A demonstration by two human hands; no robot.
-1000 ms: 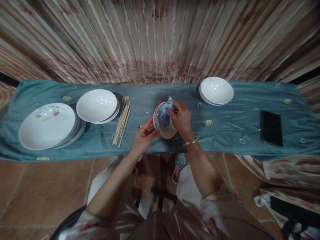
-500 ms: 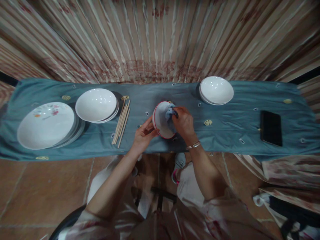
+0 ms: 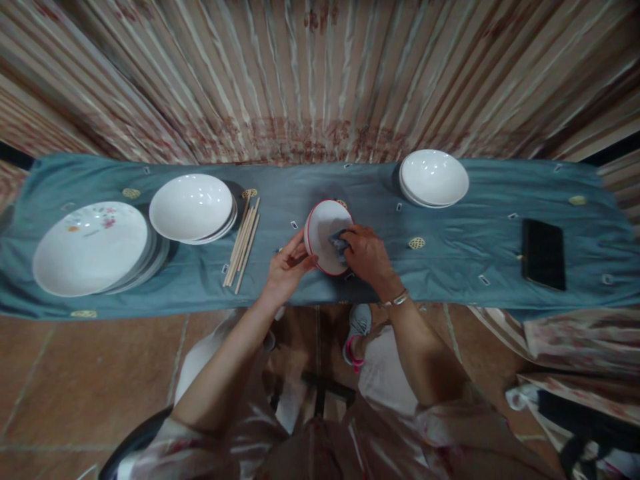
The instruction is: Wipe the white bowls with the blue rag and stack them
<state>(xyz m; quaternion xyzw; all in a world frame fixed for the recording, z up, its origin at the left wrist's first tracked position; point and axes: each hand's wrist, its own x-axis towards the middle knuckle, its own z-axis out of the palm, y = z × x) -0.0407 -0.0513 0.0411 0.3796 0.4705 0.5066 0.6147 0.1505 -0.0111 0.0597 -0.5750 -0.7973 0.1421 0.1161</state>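
Note:
A white bowl with a red rim [image 3: 320, 233] is tilted on its side over the middle of the table, its inside facing right. My left hand [image 3: 290, 267] grips it from the left, thumb at the lower rim and fingers behind the outer wall. My right hand [image 3: 369, 257] is closed on a bluish-grey cloth [image 3: 339, 240], which touches the inside of the bowl. Much of the cloth is hidden by my fingers. Left of the bowl lie several wooden chopsticks [image 3: 242, 247] in a loose bundle.
A blue-green tablecloth [image 3: 450, 267] covers the narrow table. On the left stand a stack of large flowered dishes [image 3: 93, 257] and a stack of white bowls [image 3: 191, 208]. More stacked white bowls [image 3: 435, 178] sit at the back right, and a black phone-like device [image 3: 543, 254] lies farther right.
My right hand has moved slightly down with the cloth along the inside of the bowl, its wrist swinging outward to the right. My left hand still holds the bowl in nearly the same place.

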